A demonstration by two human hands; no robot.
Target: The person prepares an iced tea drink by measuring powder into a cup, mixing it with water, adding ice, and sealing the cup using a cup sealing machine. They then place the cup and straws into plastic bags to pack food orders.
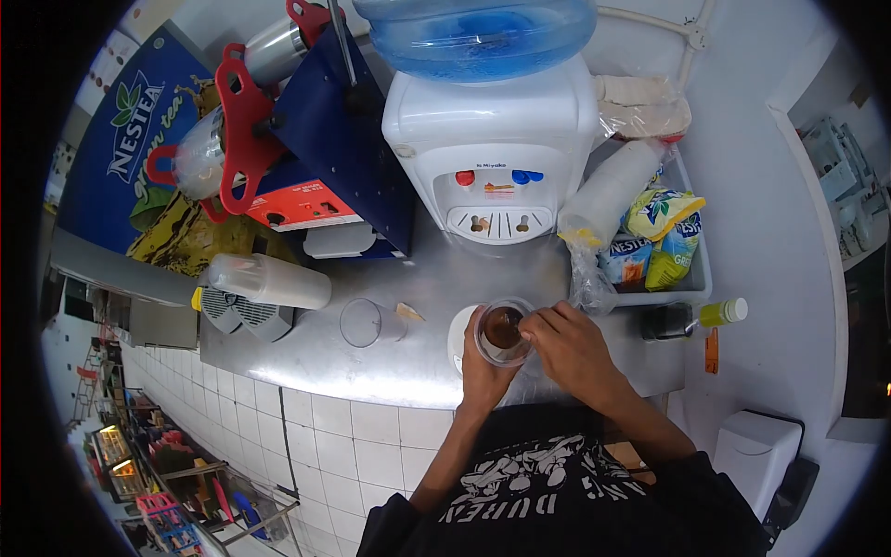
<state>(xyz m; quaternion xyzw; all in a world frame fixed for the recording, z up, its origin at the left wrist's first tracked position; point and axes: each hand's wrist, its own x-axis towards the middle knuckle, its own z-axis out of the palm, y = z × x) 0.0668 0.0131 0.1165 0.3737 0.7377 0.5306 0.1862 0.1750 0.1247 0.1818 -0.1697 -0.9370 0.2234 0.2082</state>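
Note:
A clear plastic cup [489, 350] with brown liquid [503, 327] at its bottom is held in my left hand [484, 376], whose fingers wrap round its side. My right hand [568, 350] is closed in a pinch at the cup's right rim. Whatever it grips is hidden by the fingers. Partly behind the cup and my left hand, a round white object [458, 336] rests on the steel counter [422, 367]. To the left, another clear plastic cup [360, 323] lies on the counter beside a small tan scrap [408, 313].
A white water dispenser [492, 111] with a blue bottle stands behind. At right are a bin [703, 269] of Nestea packets and a bottle with a green neck [719, 314]. Stacked cups [278, 281] and a blue-red cup sealer [316, 200] occupy the left; a wall [742, 213] bounds the right.

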